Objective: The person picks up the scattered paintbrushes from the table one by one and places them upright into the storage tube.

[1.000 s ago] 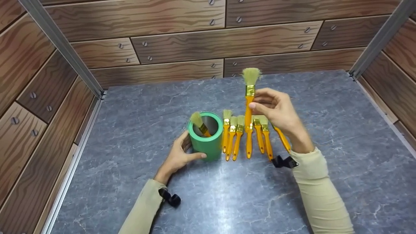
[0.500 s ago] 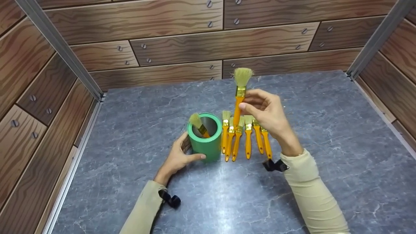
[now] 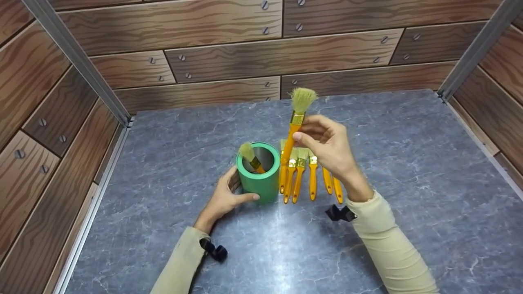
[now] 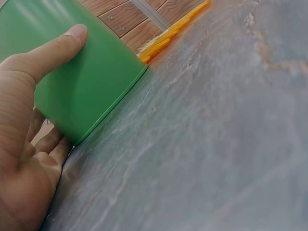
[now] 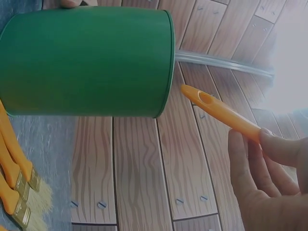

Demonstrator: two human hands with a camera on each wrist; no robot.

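A green can [image 3: 260, 188] stands upright on the table, with one brush [image 3: 249, 152] leaning inside it, bristles up at the rim. My left hand [image 3: 224, 196] grips the can's lower left side, thumb across its front; the left wrist view shows the thumb flat on the green wall [image 4: 91, 82]. Above the table, right of the can, my right hand [image 3: 333, 149] pinches an orange-handled brush [image 3: 290, 141], bristles up and handle slanting down to the left. In the right wrist view the handle's holed end [image 5: 207, 100] points toward the can's rim without touching it.
Several brushes [image 3: 313, 179] lie in a row on the grey table [image 3: 184, 143], just right of the can, partly hidden by my right hand and the held brush. Wood-patterned walls [image 3: 220, 61] stand at the back and both sides.
My right hand has moved left toward the can with its brush, which now tilts more, its handle end to the left. My left hand and the can have stayed in place.
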